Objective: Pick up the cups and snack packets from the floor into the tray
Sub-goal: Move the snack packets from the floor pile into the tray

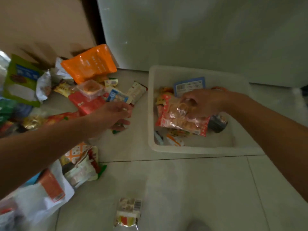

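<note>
Right hand [205,103] around a clear snack packet [176,121] over the tray [150,97]; left hand [113,115] (blurred) of uncertain grip.

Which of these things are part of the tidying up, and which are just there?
Part of the job:
white tray
clear snack packet, held in the right hand
orange packet
small plastic cup
lone small packet on the floor
left hand

Just there:
floor tiles
white panel behind the tray
brown board
</note>
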